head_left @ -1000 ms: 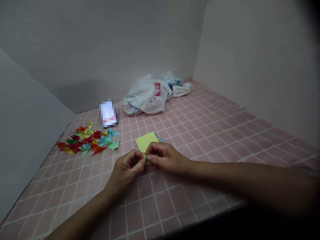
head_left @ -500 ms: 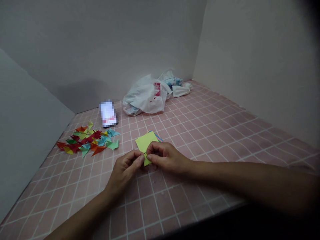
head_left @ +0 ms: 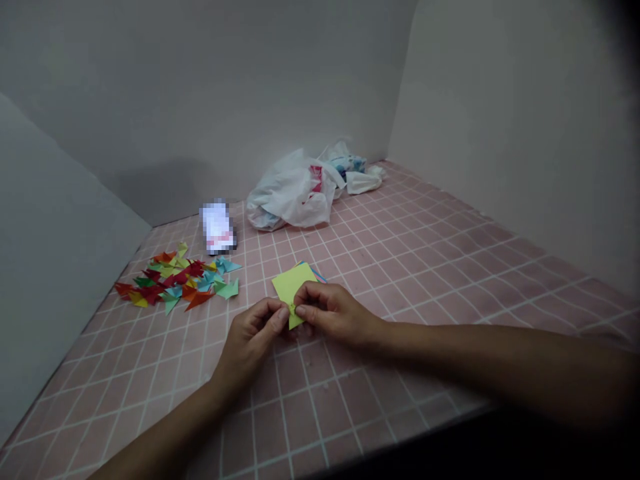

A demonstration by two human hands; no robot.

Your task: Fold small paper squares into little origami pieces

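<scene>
My left hand (head_left: pixel 256 333) and my right hand (head_left: pixel 341 316) meet just in front of me, thumbs against forefingers. Between the fingertips is a small piece of folded yellow paper (head_left: pixel 292 310), pinched from both sides; its exact shape is mostly hidden by the fingers. Directly behind and beneath it lies a stack of square paper sheets (head_left: pixel 290 283) with a yellow one on top. Blue and pink edges stick out at the stack's right side. My right fingers partly cover the stack.
Left of the stack, several folded paper figures (head_left: pixel 183 277) in red, orange, yellow, green and blue lie heaped. Behind them a phone (head_left: pixel 218 227) with a lit, blurred screen leans up. White plastic bags (head_left: pixel 295 190) rest by the back wall. A pink checked cloth (head_left: pixel 425 267) covers the table.
Both hands stay pinched on the small yellow paper, with only slight finger movement. The whole view has shifted a little; nothing else has visibly moved.
</scene>
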